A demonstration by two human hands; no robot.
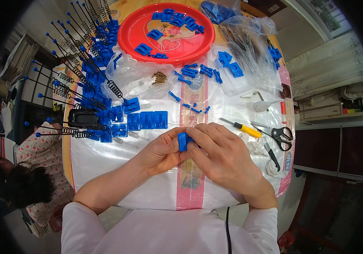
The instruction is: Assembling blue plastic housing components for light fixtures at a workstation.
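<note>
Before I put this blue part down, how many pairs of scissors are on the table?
1: the scissors lie right of your right hand, beside the yellow-handled tool and beyond the black knife. The bags may hide others.

Bare hands (pixel 226 150) and forearms (pixel 113 186) extend from a pale short-sleeved shirt (pixel 164 233) with a black cable (pixel 228 230) down its front.

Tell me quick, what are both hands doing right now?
Left hand: closed, holding a small blue plastic piece.
Right hand: closed on the same piece, partly covering it.
</note>
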